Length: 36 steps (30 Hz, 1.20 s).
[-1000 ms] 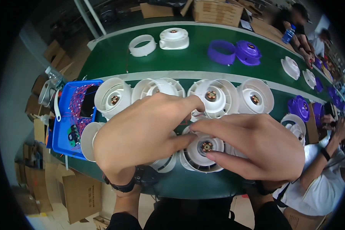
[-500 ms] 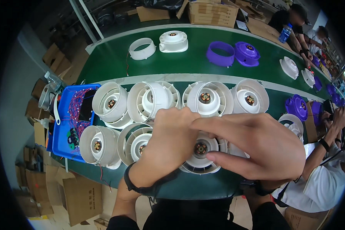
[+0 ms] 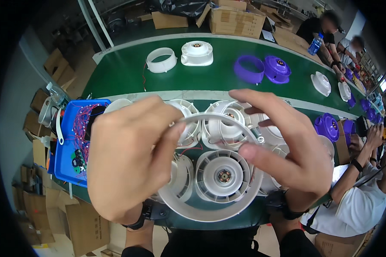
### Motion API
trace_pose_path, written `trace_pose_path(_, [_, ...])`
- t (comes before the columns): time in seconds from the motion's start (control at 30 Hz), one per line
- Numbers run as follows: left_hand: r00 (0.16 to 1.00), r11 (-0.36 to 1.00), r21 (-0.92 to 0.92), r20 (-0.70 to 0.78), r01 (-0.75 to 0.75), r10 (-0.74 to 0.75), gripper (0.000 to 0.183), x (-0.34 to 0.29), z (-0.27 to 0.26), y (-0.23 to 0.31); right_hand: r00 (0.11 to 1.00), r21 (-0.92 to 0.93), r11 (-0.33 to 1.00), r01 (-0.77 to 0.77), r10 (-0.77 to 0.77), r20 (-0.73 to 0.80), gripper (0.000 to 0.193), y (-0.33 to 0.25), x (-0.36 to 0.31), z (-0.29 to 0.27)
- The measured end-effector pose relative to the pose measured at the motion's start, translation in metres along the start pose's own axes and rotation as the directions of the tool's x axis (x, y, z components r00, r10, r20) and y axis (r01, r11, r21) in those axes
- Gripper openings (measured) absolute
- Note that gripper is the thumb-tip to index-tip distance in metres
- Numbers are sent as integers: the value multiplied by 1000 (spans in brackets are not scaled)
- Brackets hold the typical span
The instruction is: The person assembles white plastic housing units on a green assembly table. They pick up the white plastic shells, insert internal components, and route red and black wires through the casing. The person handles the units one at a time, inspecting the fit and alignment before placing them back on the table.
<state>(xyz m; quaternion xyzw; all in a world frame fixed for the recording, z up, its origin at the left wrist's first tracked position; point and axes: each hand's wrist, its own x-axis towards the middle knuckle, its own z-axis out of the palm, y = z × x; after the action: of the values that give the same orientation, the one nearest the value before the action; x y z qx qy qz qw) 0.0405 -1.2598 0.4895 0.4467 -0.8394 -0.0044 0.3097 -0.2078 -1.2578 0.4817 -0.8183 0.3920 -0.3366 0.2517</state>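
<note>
A white plastic ring [image 3: 216, 216] is held up above the table, tilted toward me. My left hand [image 3: 133, 150] is closed on its upper left rim, thumb against fingers. At the ring's right side is my right hand [image 3: 287, 150], its thumb lying across the rim, other fingers curved outside and the index finger raised. Through the ring shows a round white fan base [image 3: 223, 174] with vanes and a copper-coloured motor centre. Several more white fan housings [image 3: 228, 124] stand behind and beside it, partly covered by my hands. A thin red wire [image 3: 191, 149] lies between them.
A blue tray [image 3: 68, 176] with red and purple wires sits at left. Farther back are a white ring [image 3: 161, 65], a white fan base [image 3: 197, 55], a purple ring [image 3: 249, 70] and a purple fan base [image 3: 277, 70]. Another person's arm [image 3: 358, 150] is at right.
My hands have spread apart, the left moving left. The white ring now shows raised between them, and the front fan base is in plain sight beneath.
</note>
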Motion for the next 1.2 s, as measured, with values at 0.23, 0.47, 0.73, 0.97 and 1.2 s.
trace_pose_path(0.23, [895,996,-85,-446,-13,-26,10,9,-1,-1,964,457,873,-169,243,-107,86,-24,13,15])
trace_pose_path(0.47, [976,973,-229,-219,-39,-12,52,12,-1,-20,968,212,976,42,13,-252,96,-14,11,13])
trace_pose_path(0.73, [956,933,-360,-284,-30,-79,54,5,-18,-16,933,253,928,272,-190,-306,71,-11,25,17])
trace_pose_path(0.97, [980,839,-522,-192,-155,62,78,10,-13,0,741,446,839,310,81,-667,52,-6,16,37])
trace_pose_path(1.2, [984,869,-485,-177,-94,7,70,4,-6,6,683,132,921,365,-169,-710,37,-22,23,38])
